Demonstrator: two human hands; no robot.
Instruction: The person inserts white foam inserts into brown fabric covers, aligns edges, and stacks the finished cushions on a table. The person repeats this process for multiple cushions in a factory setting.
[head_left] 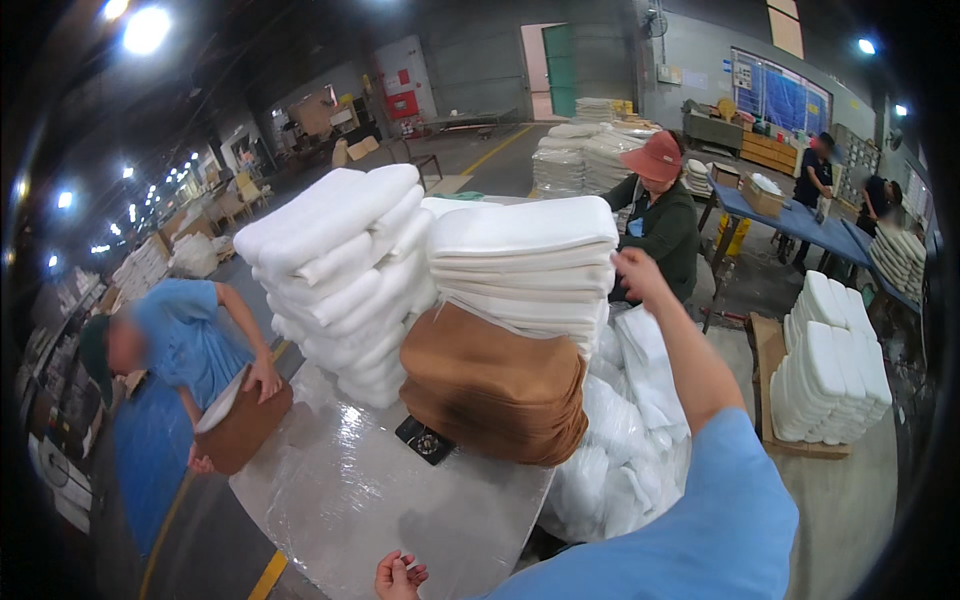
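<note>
My right hand (pixel 640 277) is at the right edge of a stack of white padded sheets (pixel 520 245), its fingers closed at the edge of an upper sheet. Below these sheets sits a pile of brown fabric pieces (pixel 490 385). My left hand (pixel 400 577) hangs low at the table's near edge, fingers loosely bent and apart, holding nothing. Left of the white stack rises another tall pile of thick white pads (pixel 340 270). A small black object with a round metallic part (pixel 424 440) lies against the brown pile on the plastic-covered table (pixel 350 500).
At left, a person in blue (pixel 190 330) holds a brown-and-white piece (pixel 245 425). Beyond the stacks stands a person in a red cap (pixel 660 200). Plastic-wrapped white bundles (pixel 610 455) lie right of the table. More white pads (pixel 830 360) stand on cardboard at far right.
</note>
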